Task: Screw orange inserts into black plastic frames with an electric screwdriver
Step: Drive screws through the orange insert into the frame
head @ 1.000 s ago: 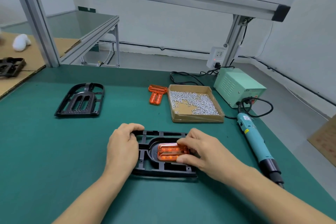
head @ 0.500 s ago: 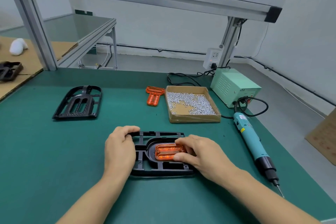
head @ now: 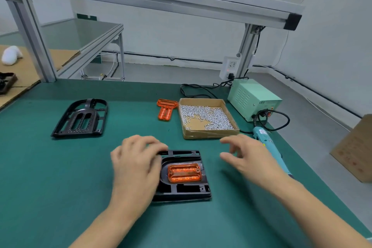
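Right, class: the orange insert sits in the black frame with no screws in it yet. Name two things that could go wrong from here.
1. The orange insert lies loose in the black frame; only the left hand steadies the frame, so a nudge might unseat it.
2. The right hand hangs open beside the box of screws; a careless reach could catch its low wall and spill them onto the green mat.

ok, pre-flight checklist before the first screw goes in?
1. Orange insert seated in black frame: ok, it lies flat in the recess.
2. Left hand steadying the frame: ok, resting on its left side.
3. Right hand free: ok, open, holding nothing.
4. Screws in box: ok, plenty.
5. Screwdriver within reach: ok, lying beside the right hand.
6. Insert holes aligned with the frame's: cannot tell.
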Demonstrator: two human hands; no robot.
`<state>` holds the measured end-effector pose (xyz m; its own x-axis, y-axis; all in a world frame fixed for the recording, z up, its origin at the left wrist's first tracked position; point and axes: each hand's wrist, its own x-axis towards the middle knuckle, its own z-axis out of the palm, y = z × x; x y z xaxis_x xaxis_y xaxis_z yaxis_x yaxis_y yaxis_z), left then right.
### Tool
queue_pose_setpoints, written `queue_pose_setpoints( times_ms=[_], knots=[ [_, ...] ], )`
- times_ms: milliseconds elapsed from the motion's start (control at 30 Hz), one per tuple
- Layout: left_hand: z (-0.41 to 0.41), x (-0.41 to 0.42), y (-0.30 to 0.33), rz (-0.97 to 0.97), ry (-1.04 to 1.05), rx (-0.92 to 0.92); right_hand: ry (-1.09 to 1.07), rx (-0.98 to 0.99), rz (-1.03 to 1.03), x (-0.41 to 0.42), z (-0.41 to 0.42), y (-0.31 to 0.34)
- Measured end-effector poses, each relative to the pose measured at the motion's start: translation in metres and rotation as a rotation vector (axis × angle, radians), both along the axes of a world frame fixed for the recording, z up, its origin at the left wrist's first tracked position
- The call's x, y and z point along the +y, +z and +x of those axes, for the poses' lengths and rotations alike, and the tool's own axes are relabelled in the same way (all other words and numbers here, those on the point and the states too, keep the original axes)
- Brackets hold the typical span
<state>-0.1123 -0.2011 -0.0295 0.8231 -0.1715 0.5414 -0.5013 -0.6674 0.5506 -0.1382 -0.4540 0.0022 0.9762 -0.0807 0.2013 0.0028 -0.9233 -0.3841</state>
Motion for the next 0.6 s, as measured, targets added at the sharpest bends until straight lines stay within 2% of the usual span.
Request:
queue_pose_setpoints(
  times_ms=[67, 133, 200, 300, 400, 467, 600],
  knots=[
    [-0.004, -0.006, 0.005, 0.135, -0.215, -0.05, -0.219, 0.08, -0.206, -0.017, -0.007, 0.005],
    [-0.005, -0.013, 0.006, 0.312, -0.328, 0.024, -0.401, 0.215, -0.359, -0.035, -0.013, 0.008],
    [-0.004, -0.017, 0.001, 0.449, -0.32, 0.114, -0.519, 0.319, -0.431, -0.052, -0.018, 0.006],
    [-0.003, -0.022, -0.002, 0.451, -0.281, 0.155, -0.563, 0.416, -0.386, -0.066, -0.023, -0.001],
    [-0.006, -0.026, -0.001, 0.484, -0.267, 0.168, -0.549, 0.413, -0.133, -0.075, -0.023, -0.005],
    [-0.003, -0.026, 0.005, 0.432, -0.282, 0.188, -0.543, 0.362, 0.057, -0.081, -0.025, -0.004],
    [0.034, -0.041, 0.036, 0.102, -0.264, 0.211, -0.423, 0.175, 0.906, -0.079, -0.032, 0.003]
  ],
)
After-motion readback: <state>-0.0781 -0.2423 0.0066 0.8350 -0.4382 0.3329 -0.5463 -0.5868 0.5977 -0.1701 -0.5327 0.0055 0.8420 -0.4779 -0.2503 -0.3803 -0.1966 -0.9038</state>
